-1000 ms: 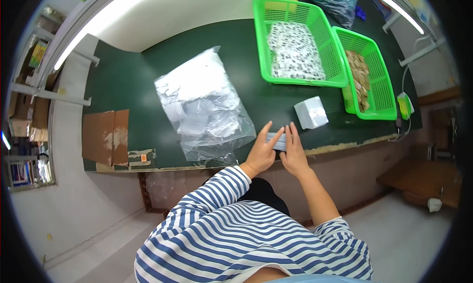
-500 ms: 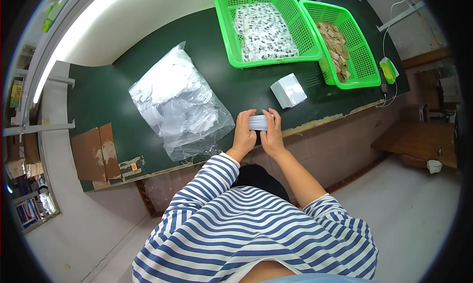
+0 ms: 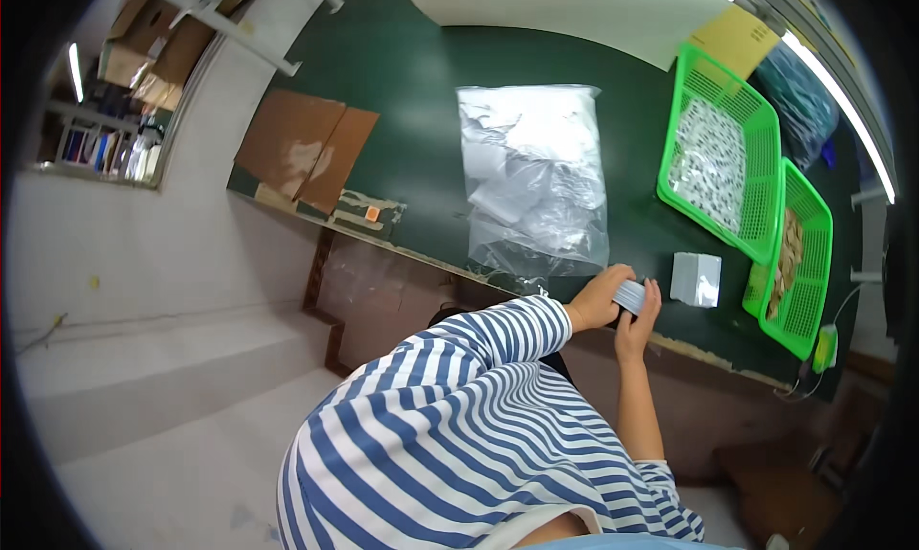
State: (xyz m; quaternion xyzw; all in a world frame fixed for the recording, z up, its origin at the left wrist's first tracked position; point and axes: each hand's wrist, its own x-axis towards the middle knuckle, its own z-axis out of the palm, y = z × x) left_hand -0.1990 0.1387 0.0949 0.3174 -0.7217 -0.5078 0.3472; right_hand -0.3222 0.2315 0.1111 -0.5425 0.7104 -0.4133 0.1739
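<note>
Both my hands grip a small stack of white cards (image 3: 629, 297) at the table's near edge. My left hand (image 3: 597, 299) is closed round the stack's left end, and my right hand (image 3: 638, 327) presses on its right end. To the right of them stands a second block of white cards (image 3: 696, 279) with a shiny side. Just beyond my left hand lies a large clear plastic bag (image 3: 536, 181) filled with white pieces, its loose end toward me.
A green basket (image 3: 676, 201) of black-and-white patterned packets and another green basket (image 3: 812, 344) of brown pieces stand at the right. Brown cardboard (image 3: 292, 146) lies at the left of the dark green table (image 3: 412, 100). A dark plastic bag (image 3: 795, 95) sits behind the baskets.
My view has swung left, so the table and its things appear shifted right and turned. Both hands still hold the stack of cards, which is now tilted in the picture.
</note>
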